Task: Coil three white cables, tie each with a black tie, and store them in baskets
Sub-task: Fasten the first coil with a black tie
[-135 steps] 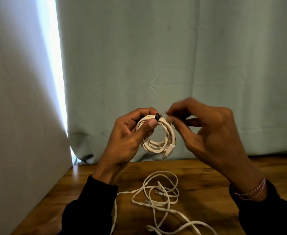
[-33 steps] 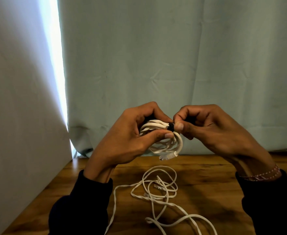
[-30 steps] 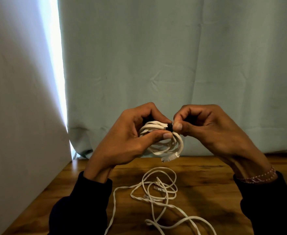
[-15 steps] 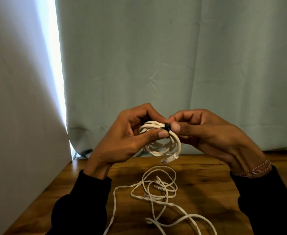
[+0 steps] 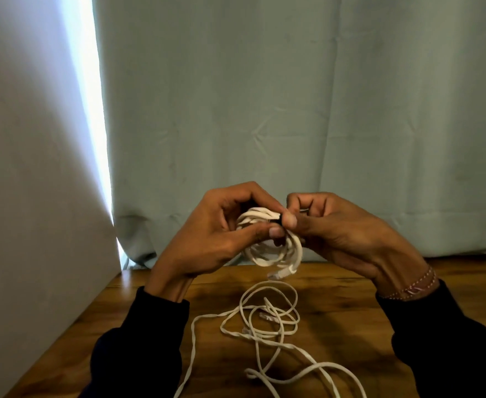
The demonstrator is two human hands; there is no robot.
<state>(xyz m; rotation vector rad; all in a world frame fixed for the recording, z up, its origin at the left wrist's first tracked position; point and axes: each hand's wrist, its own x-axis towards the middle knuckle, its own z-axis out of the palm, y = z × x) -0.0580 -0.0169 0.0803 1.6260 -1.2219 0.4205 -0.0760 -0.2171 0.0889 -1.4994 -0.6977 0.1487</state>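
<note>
White, limp and light, the coiled cable (image 5: 273, 248) stays bundled in the left hand (image 5: 216, 237) grip; right hand (image 5: 336, 234) pinches the black tie (image 5: 278, 223).

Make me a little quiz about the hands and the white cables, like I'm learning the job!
1. True or false: the coiled cable lies flat on the wooden table.
2. Which hand pinches the black tie? A) left hand B) right hand
3. Fill in: the loose cable lies on the ____.

Key: 1. False, both hands hold it up. 2. B. 3. Table.
</note>
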